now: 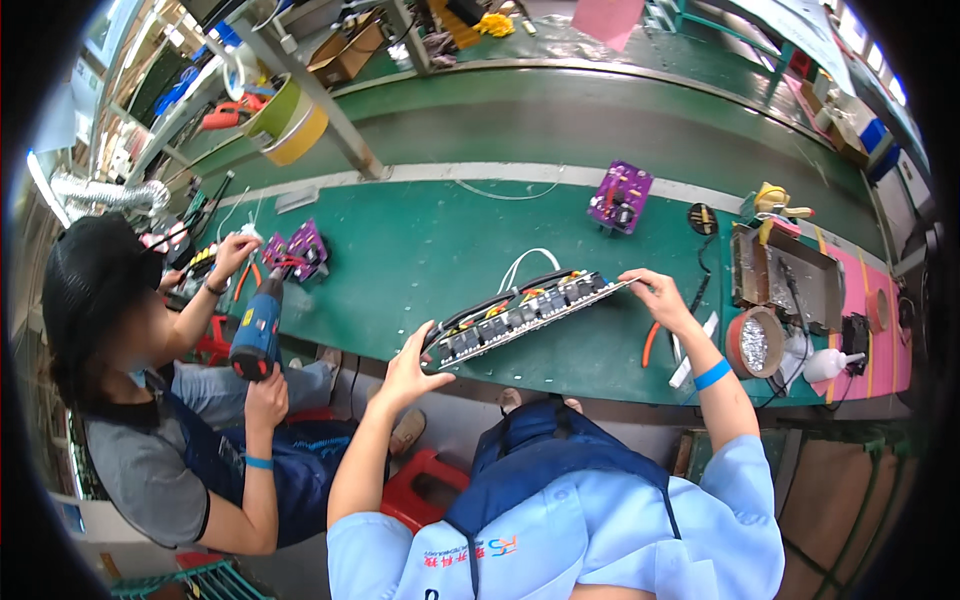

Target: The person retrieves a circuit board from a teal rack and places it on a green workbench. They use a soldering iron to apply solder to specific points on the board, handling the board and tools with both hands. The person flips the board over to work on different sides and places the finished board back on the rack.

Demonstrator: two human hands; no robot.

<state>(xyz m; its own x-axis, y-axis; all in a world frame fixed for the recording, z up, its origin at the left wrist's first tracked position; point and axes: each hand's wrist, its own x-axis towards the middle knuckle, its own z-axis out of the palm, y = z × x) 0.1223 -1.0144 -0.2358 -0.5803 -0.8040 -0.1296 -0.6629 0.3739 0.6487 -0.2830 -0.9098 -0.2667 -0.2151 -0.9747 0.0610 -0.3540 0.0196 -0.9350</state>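
Between my two hands, a long circuit board (520, 318) is held tilted above the near part of the green bench. Its edge faces me, with a row of black components and colored wires along it. My left hand (409, 372) grips the left end, thumb apart from the fingers. At the right end, my right hand (657, 297) pinches the corner. A white cable (530, 262) loops up behind the board. Orange-handled pliers (651, 343) lie on the bench just below my right hand.
On my left a co-worker holds a blue power drill (260, 325) by a purple board (305, 250). Another purple board (621, 197) lies at the far edge. To the right are a metal tray (742, 265), a round tin (755, 343) and a white bottle (828, 366).
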